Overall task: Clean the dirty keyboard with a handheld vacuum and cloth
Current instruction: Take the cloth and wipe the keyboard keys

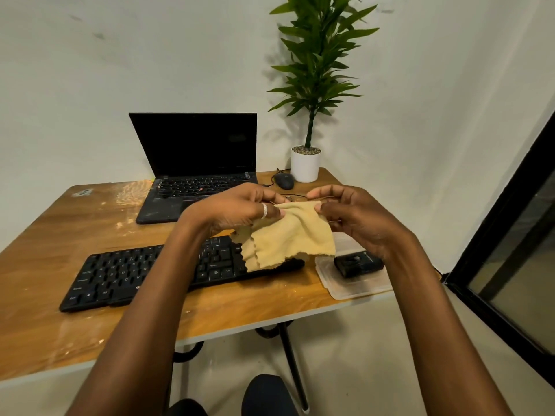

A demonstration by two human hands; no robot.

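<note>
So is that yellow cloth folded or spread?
Spread out: left hand and right hand pinch the cloth at its top edge; it hangs open over the keyboard.

Both forearms are bare, enter from the lower edge of the view and converge toward the centre. Left forearm [150, 301] runs up and to the right; right forearm [429, 301] runs up and to the left.

Left grip [237, 208]: back of hand toward the camera, fingers curled, thumb and fingertips pinching the upper left edge of the cloth [288, 235]. A ring [264, 211] sits on one finger.

Right grip [354, 217]: fingers curled, thumb and forefinger pinching the upper right edge.

Both grips are at like height, near each other, not touching.
</note>
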